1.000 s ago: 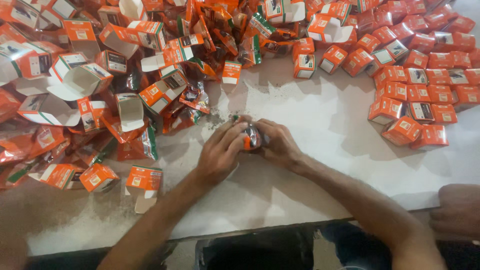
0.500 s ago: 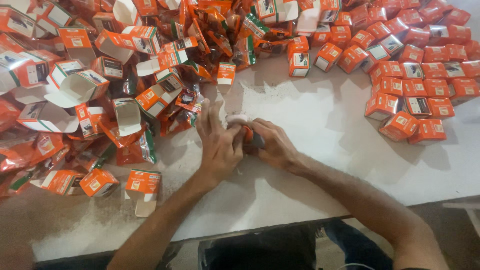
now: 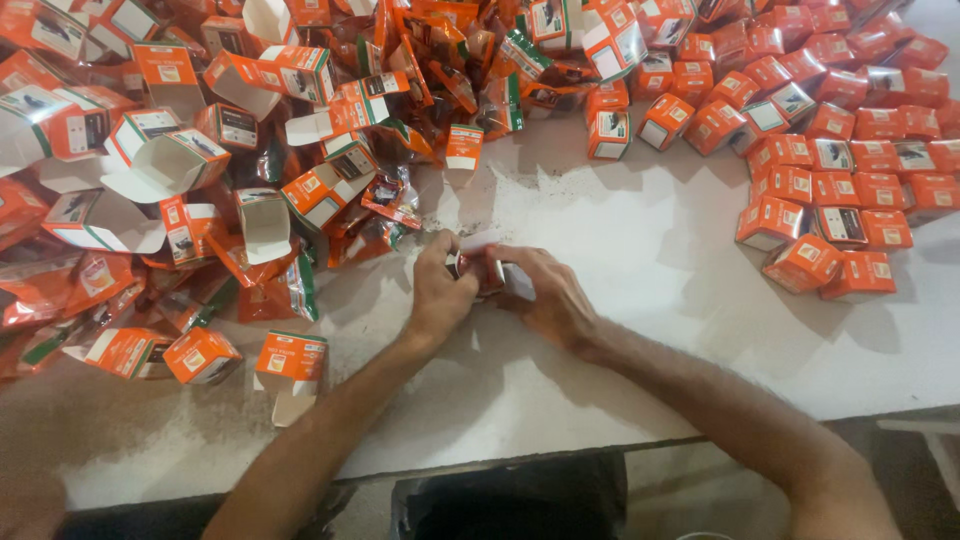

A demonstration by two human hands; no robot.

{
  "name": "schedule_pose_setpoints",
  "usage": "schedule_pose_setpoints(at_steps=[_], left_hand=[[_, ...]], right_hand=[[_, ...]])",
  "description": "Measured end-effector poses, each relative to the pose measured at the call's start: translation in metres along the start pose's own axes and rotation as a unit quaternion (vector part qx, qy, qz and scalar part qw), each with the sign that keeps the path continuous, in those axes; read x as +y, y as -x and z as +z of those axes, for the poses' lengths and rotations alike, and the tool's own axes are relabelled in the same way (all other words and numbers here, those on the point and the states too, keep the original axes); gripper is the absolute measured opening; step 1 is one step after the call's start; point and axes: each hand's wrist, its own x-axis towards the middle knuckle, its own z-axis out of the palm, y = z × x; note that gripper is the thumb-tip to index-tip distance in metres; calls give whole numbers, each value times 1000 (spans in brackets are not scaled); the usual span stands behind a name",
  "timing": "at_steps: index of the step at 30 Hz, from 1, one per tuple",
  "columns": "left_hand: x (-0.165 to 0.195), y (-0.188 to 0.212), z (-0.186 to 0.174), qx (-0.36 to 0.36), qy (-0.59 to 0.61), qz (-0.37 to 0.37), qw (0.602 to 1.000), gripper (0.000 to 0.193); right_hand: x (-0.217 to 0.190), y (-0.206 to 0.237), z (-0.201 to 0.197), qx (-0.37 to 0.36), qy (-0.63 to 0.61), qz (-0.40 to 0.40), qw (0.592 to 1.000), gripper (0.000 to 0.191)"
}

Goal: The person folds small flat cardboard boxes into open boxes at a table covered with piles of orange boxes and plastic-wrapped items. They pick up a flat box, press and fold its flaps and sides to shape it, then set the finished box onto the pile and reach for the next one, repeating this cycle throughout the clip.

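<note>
**Entry: small carton held between two hands, packing table**

Item in hand: one small orange carton [image 3: 488, 272], mostly hidden, held just above the white table [image 3: 620, 330] near its middle, between both hands. A pale flap shows at its top.

Left hand [image 3: 440, 290]: fingers curled and pressed together, pinching the carton's left side; thumb toward the flap.

Right hand [image 3: 545, 295]: fingers curled round the carton's right side and a pale panel, gripping it; fingertips hidden behind the carton.

Surroundings: heap of open, unfolded cartons and orange pouches [image 3: 230, 170] to the left; closed cartons in rows [image 3: 840, 180] to the right; one open carton [image 3: 290, 365] near the left forearm.

Handling note (a judgement): the step appears to be closing the flap. It would go best with the body held square by one hand while the other tucks the flap along its crease, without crushing the thin card walls.
</note>
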Motion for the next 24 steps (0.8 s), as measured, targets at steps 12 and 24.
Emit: schedule_pose_setpoints(at_steps=[12, 24], left_hand=[[0, -15, -45, -178, 302, -222, 910, 8], [33, 9, -32, -106, -4, 199, 974, 37]], right_hand=[[-6, -5, -2, -44, 66, -67, 995, 48], [2, 4, -1, -55, -42, 77, 995, 60]])
